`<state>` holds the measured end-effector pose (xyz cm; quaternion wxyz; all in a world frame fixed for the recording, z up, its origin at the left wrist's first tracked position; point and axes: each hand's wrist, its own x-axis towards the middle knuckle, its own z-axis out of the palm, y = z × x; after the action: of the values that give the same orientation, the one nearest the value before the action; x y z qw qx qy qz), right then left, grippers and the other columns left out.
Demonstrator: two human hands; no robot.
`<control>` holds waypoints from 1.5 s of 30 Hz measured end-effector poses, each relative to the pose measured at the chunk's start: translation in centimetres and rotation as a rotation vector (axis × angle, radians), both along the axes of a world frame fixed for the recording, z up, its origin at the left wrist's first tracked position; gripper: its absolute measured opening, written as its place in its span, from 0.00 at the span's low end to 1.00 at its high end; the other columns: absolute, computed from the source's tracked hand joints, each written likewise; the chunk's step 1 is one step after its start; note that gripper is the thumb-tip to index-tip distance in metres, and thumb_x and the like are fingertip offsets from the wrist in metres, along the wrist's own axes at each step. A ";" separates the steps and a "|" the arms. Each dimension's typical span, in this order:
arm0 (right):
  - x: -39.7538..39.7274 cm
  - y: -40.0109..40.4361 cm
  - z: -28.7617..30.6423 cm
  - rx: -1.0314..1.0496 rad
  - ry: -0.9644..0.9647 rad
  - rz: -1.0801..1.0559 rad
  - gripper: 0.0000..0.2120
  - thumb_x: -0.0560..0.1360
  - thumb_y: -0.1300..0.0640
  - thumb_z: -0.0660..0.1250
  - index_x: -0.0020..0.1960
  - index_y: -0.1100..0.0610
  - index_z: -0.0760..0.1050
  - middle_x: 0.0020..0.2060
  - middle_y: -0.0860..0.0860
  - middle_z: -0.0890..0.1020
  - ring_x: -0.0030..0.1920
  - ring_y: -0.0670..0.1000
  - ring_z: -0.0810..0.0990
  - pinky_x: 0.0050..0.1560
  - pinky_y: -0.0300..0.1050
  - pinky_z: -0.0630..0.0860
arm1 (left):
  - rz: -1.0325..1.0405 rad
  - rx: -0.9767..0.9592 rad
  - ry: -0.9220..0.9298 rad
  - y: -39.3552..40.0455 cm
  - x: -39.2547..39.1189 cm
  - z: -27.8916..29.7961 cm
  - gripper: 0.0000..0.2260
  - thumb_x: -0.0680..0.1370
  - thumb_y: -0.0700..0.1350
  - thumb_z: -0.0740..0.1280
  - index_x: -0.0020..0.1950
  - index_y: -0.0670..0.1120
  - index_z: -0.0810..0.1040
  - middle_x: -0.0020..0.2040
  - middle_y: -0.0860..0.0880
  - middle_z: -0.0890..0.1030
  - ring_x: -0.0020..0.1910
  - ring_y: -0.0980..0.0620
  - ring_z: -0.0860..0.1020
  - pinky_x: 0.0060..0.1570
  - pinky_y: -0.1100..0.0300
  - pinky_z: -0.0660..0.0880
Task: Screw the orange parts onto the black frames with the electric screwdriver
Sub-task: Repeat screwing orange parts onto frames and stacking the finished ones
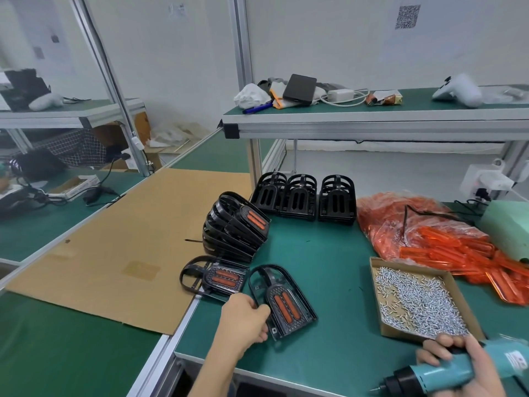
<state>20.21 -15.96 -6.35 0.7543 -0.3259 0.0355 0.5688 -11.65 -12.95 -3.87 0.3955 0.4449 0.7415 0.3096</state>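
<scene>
My left hand (245, 322) grips the near left edge of a black frame (282, 299) that has an orange part fitted in it and lies flat on the green mat. My right hand (458, 365) holds the teal electric screwdriver (438, 373) at the lower right, its bit pointing left, just off the table's front edge. Another frame with orange insert (213, 275) lies to the left. Behind it leans a stack of assembled frames (234, 224). Three stacks of bare black frames (303, 197) stand at the back.
A cardboard tray of silver screws (415, 299) sits right of the held frame. Loose orange parts in plastic bags (435, 239) pile up behind it. A large cardboard sheet (123, 247) covers the left table. A shelf (372, 118) with clutter hangs overhead.
</scene>
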 end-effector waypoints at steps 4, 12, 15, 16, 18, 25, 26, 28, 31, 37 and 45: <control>-0.4 0.2 0.1 -0.006 -0.007 -0.008 0.21 0.83 0.45 0.60 0.33 0.50 0.71 0.31 0.44 0.73 0.26 0.41 0.68 0.25 0.34 0.68 | 0.072 0.066 0.019 -1.1 -0.7 0.4 0.01 0.79 0.40 0.67 0.48 0.45 0.77 0.30 0.47 0.84 0.28 0.49 0.84 0.31 0.57 0.82; -0.2 -0.2 0.3 -0.014 -0.010 0.003 0.18 0.84 0.45 0.59 0.37 0.50 0.68 0.31 0.44 0.73 0.26 0.41 0.68 0.26 0.34 0.67 | 0.389 0.192 0.220 0.7 -5.8 2.2 0.08 0.76 0.39 0.65 0.54 0.37 0.74 0.29 0.45 0.83 0.25 0.54 0.82 0.29 0.60 0.76; -0.1 -0.2 0.2 -0.004 -0.015 0.003 0.17 0.84 0.45 0.59 0.38 0.50 0.68 0.31 0.44 0.73 0.26 0.41 0.68 0.25 0.34 0.68 | 0.406 0.162 0.168 1.8 -6.4 2.0 0.11 0.76 0.38 0.65 0.56 0.34 0.75 0.26 0.46 0.82 0.32 0.47 0.85 0.42 0.51 0.82; -0.1 -0.2 0.1 0.006 -0.022 0.005 0.18 0.84 0.46 0.59 0.38 0.50 0.68 0.31 0.44 0.73 0.25 0.41 0.69 0.25 0.34 0.68 | 0.415 0.165 0.152 2.0 -6.3 1.8 0.11 0.76 0.38 0.66 0.56 0.35 0.75 0.27 0.46 0.83 0.34 0.46 0.85 0.45 0.49 0.83; 0.1 -0.2 -0.1 0.021 -0.028 0.008 0.18 0.85 0.46 0.58 0.37 0.50 0.69 0.31 0.44 0.73 0.26 0.41 0.69 0.24 0.35 0.69 | 0.439 0.176 0.131 2.2 -6.2 1.4 0.10 0.76 0.39 0.66 0.56 0.36 0.75 0.27 0.46 0.83 0.35 0.44 0.85 0.46 0.45 0.83; 0.3 -0.1 -0.7 0.044 -0.004 0.011 0.23 0.83 0.46 0.60 0.30 0.50 0.74 0.31 0.45 0.74 0.25 0.42 0.70 0.24 0.35 0.69 | 0.478 0.150 0.130 2.0 -6.4 0.0 0.12 0.76 0.40 0.65 0.55 0.34 0.76 0.26 0.48 0.82 0.34 0.45 0.85 0.45 0.46 0.83; 0.2 -0.1 -0.8 0.053 -0.005 0.013 0.24 0.84 0.46 0.60 0.30 0.50 0.75 0.31 0.45 0.75 0.25 0.42 0.70 0.24 0.35 0.69 | 0.479 0.153 0.135 2.0 -6.5 -0.1 0.11 0.76 0.40 0.65 0.54 0.35 0.76 0.26 0.48 0.82 0.34 0.45 0.85 0.45 0.46 0.83; 0.2 0.1 -0.9 0.065 -0.017 0.024 0.25 0.84 0.46 0.59 0.29 0.50 0.75 0.31 0.45 0.75 0.25 0.41 0.69 0.24 0.35 0.69 | 0.481 0.166 0.138 1.8 -6.4 -0.3 0.10 0.76 0.41 0.65 0.54 0.37 0.76 0.26 0.50 0.82 0.34 0.45 0.85 0.48 0.46 0.82; 0.2 0.3 -0.8 0.070 -0.033 0.014 0.25 0.84 0.47 0.58 0.30 0.50 0.75 0.30 0.45 0.75 0.25 0.42 0.69 0.23 0.36 0.69 | 0.480 0.187 0.123 1.6 -6.3 -0.4 0.12 0.76 0.45 0.66 0.55 0.38 0.75 0.27 0.50 0.83 0.36 0.44 0.85 0.51 0.45 0.81; 0.4 0.3 -1.3 0.068 -0.029 -0.008 0.26 0.85 0.48 0.56 0.29 0.51 0.73 0.29 0.46 0.74 0.24 0.42 0.69 0.22 0.36 0.68 | 0.549 0.374 0.211 0.7 -4.0 1.1 0.30 0.79 0.50 0.67 0.76 0.38 0.63 0.33 0.51 0.80 0.41 0.46 0.75 0.48 0.49 0.69; 1.0 -0.3 -1.8 0.141 -0.036 0.029 0.15 0.72 0.48 0.64 0.29 0.51 0.74 0.29 0.47 0.74 0.24 0.43 0.69 0.22 0.36 0.69 | 0.031 0.665 0.245 7.1 5.2 2.1 0.20 0.78 0.51 0.70 0.70 0.51 0.77 0.47 0.67 0.81 0.59 0.69 0.69 0.62 0.58 0.67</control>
<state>21.16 -16.29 -8.11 0.7676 -0.2824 -0.0229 0.5749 -6.47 -5.89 -1.73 0.1324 0.5719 0.6487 0.4843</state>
